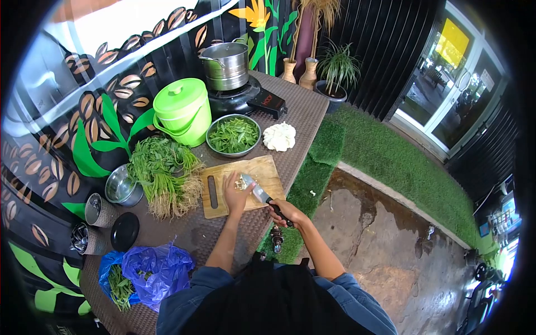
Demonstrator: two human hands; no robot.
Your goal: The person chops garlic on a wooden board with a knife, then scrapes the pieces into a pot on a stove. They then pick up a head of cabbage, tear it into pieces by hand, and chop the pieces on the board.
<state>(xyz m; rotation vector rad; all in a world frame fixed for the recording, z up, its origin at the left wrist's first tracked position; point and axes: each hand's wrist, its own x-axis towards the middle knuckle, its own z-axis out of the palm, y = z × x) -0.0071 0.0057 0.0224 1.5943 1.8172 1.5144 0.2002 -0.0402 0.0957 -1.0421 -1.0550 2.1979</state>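
Observation:
My right hand [286,212] grips the black handle of a knife [260,194], whose blade lies across the near right part of a wooden cutting board [268,170]. My left hand [235,192] rests on the board and presses down a small pale green piece [246,180] right next to the blade. The piece is mostly hidden by my fingers.
A bunch of leafy greens with roots [166,173] lies left of the board. Behind are a steel bowl of leaves [233,135], a green lidded bucket [182,110], a pot on a cooker [226,66] and a cauliflower [279,136]. A blue plastic bag [151,268] lies near left.

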